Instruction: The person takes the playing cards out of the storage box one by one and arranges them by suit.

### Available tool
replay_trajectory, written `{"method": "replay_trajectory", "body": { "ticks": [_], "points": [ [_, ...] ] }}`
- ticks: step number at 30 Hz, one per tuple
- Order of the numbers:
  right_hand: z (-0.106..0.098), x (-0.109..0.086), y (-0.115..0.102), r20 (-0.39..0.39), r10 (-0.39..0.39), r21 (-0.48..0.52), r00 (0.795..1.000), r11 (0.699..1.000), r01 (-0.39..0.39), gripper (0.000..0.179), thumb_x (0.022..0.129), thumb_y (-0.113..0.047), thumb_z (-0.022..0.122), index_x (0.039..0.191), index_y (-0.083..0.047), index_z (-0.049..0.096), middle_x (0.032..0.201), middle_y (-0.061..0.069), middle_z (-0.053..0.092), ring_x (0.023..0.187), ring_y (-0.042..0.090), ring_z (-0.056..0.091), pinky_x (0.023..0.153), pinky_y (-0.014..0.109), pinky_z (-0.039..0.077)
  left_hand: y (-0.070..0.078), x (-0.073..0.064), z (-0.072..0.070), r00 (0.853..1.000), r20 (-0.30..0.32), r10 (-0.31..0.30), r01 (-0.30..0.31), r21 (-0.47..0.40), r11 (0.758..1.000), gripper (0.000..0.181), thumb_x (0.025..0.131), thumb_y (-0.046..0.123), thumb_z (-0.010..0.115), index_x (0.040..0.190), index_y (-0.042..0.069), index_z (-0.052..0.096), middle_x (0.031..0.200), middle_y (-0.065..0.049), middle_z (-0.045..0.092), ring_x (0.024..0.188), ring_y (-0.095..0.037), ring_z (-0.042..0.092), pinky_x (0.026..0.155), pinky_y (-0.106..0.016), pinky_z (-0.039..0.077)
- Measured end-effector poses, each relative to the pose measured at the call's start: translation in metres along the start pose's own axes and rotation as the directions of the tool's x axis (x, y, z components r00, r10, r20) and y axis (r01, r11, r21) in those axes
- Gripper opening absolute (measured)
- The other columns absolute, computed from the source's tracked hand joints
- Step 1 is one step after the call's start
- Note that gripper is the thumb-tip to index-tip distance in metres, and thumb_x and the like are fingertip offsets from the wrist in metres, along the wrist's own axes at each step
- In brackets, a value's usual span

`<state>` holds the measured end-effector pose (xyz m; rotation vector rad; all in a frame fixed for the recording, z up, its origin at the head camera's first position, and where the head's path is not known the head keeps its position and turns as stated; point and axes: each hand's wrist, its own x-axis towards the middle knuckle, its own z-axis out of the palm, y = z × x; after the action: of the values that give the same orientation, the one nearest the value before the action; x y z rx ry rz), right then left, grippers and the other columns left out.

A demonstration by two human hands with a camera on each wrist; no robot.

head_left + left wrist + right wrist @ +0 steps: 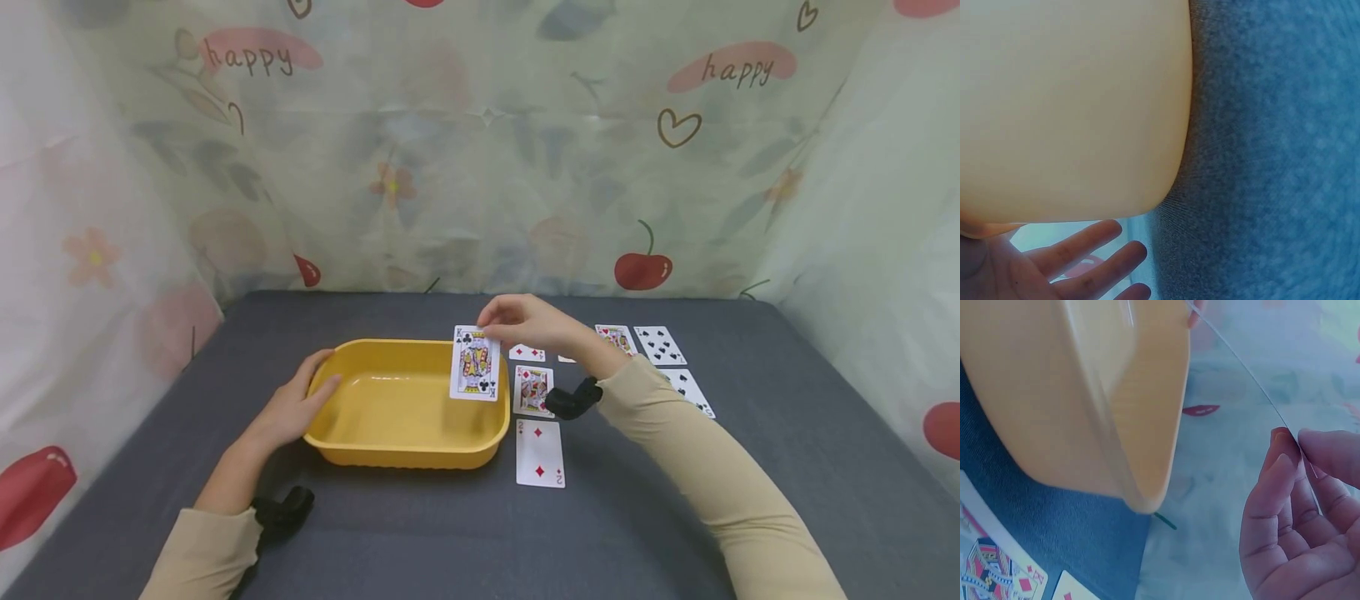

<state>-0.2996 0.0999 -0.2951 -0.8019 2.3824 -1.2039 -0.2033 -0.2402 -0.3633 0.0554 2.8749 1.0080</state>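
Between the thumb and fingers of my right hand point(528, 323) a king of clubs playing card point(475, 367) is pinched by its upper right corner. It hangs face toward me over the right side of a yellow plastic tub point(408, 458). In the right wrist view the card point(1244, 365) appears edge-on, a thin line. My left hand point(292, 404) holds the tub's left rim, its thumb over the edge inside. The left wrist view shows the other fingers point(1100, 265) spread beyond the tub wall point(1072, 112). Inside the tub, the visible floor is bare.
Right of the tub lie a two of diamonds point(540, 467), a king of diamonds point(533, 387) and a four of diamonds point(527, 353). Further right are a red face card point(615, 335) and two spade cards point(660, 346), partly behind the right arm. A patterned curtain point(480, 208) stands behind the dark cloth.
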Motion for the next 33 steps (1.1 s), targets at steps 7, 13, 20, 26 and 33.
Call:
{"method": "replay_trajectory", "body": {
  "ticks": [7,13,20,26,33],
  "points": [
    [-0.009,-0.015,0.007,-0.029,0.003,0.011,1.0,1.0,-0.003,0.022,0.093,-0.02,0.056,0.112,-0.009,0.058,0.107,0.01,0.063,0.089,0.021,0.056,0.077,0.032,0.05,0.0,0.0,0.0,1.0,0.003,0.001,-0.001,-0.003,1.0,0.066,0.098,0.05,0.033,0.149,0.012,0.012,0.145,-0.031,0.029,0.117,-0.043,0.047,0.085,-0.047,0.043],
    [-0.017,-0.025,0.018,-0.071,0.02,0.04,0.997,0.999,-0.018,0.022,0.092,-0.021,0.058,0.11,-0.008,0.059,0.103,0.007,0.063,0.087,0.02,0.056,0.078,0.032,0.049,0.002,-0.001,-0.001,1.0,-0.005,0.008,-0.008,-0.001,1.0,0.066,0.098,0.049,0.033,0.148,0.011,0.014,0.145,-0.031,0.03,0.116,-0.043,0.047,0.085,-0.048,0.042],
    [-0.028,-0.037,0.032,-0.135,0.072,0.049,0.988,0.997,-0.066,0.021,0.092,-0.021,0.058,0.108,-0.009,0.059,0.103,0.007,0.062,0.088,0.02,0.056,0.081,0.031,0.048,0.001,0.0,-0.001,1.0,-0.006,-0.002,0.002,-0.005,1.0,0.066,0.098,0.05,0.032,0.148,0.012,0.014,0.145,-0.03,0.029,0.117,-0.043,0.046,0.086,-0.048,0.042],
    [-0.039,-0.048,0.053,-0.17,0.101,0.022,0.98,0.995,-0.098,0.026,0.093,-0.023,0.057,0.113,-0.007,0.057,0.103,0.008,0.06,0.087,0.018,0.055,0.08,0.031,0.047,0.0,0.0,-0.001,1.0,-0.001,-0.008,0.008,-0.007,1.0,0.067,0.098,0.051,0.032,0.149,0.012,0.013,0.146,-0.03,0.028,0.117,-0.042,0.046,0.085,-0.046,0.042],
    [-0.047,-0.06,0.079,-0.169,0.188,0.011,0.968,0.982,-0.189,0.032,0.093,-0.024,0.056,0.119,-0.005,0.052,0.11,0.014,0.06,0.093,0.019,0.055,0.087,0.035,0.047,0.0,0.0,-0.001,1.0,-0.003,-0.006,0.006,-0.003,1.0,0.067,0.098,0.052,0.031,0.149,0.012,0.013,0.146,-0.03,0.029,0.117,-0.042,0.046,0.086,-0.047,0.042]
  ]
}}
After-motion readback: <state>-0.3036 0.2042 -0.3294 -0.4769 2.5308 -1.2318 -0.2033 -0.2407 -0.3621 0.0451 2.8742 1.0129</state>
